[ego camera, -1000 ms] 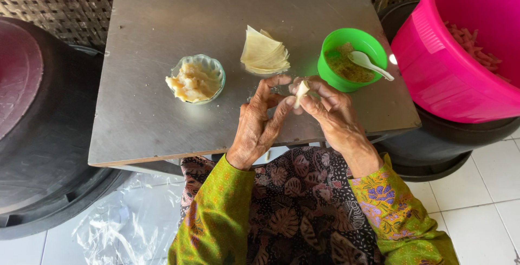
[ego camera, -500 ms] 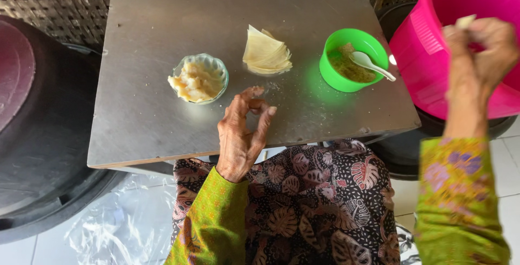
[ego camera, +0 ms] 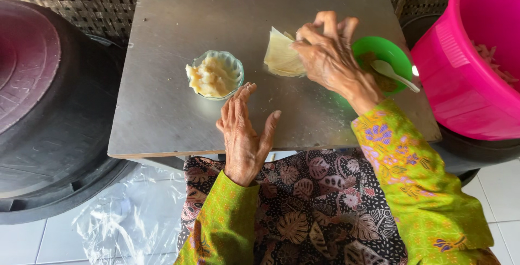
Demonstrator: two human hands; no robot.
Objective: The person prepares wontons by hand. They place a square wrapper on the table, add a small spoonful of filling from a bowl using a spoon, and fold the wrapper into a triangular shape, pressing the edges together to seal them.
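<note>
Nearest the camera, a patterned dark cloth (ego camera: 314,211) covers the person's lap, with green-yellow sleeves (ego camera: 422,189) on both arms. Just beyond it, the left hand (ego camera: 244,135) lies flat and open at the near edge of the grey table (ego camera: 162,113), fingers spread and pointing away, holding nothing; its fingertips come just short of a small glass bowl (ego camera: 234,62). That bowl sits left of centre and holds pale, soft, folded pieces of dough.

Farther in and to the right, the right hand (ego camera: 330,59) is curled over the stack of thin pale wrappers (ego camera: 281,56), its fingertips pinching at the stack's right edge; whether a sheet is actually lifted cannot be told. The stack lies flat near the middle of the table, one corner pointing to the far side, its long axis running roughly near to far.

Just right of the hand stands a green bowl (ego camera: 395,53), partly hidden, with brownish filling and a white spoon (ego camera: 398,74) whose handle points right. Off the table to the right is a large pink tub (ego camera: 460,75) with pale pieces inside. On the left sits a big dark round lid (ego camera: 49,113).
</note>
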